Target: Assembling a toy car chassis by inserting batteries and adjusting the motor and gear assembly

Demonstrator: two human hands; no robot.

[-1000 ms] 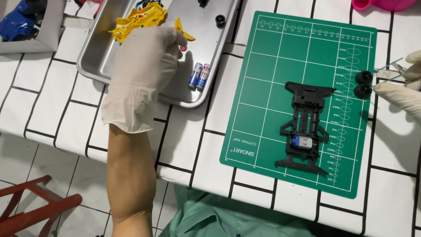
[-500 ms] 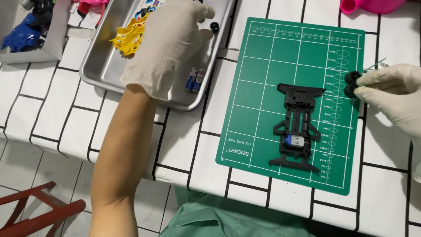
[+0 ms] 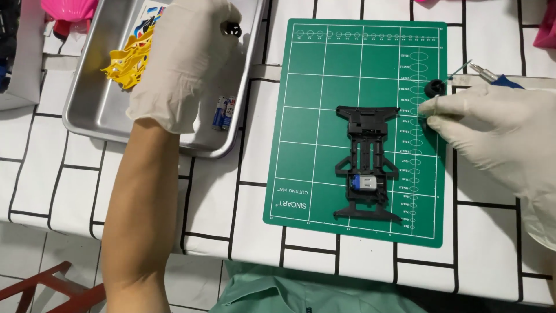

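Left hand [image 3: 182, 58] reaches into the metal tray [image 3: 92, 116], its grip pinching a small black wheel [image 3: 233, 29]. Right hand [image 3: 498, 133] rests at the green mat's [image 3: 313, 145] edge beside the black chassis [image 3: 365, 165]; I cannot tell its grip.

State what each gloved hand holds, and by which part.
Left hand pinches a small black wheel at its edge over the metal tray. Right hand rests by another black wheel; its grip cannot be told.
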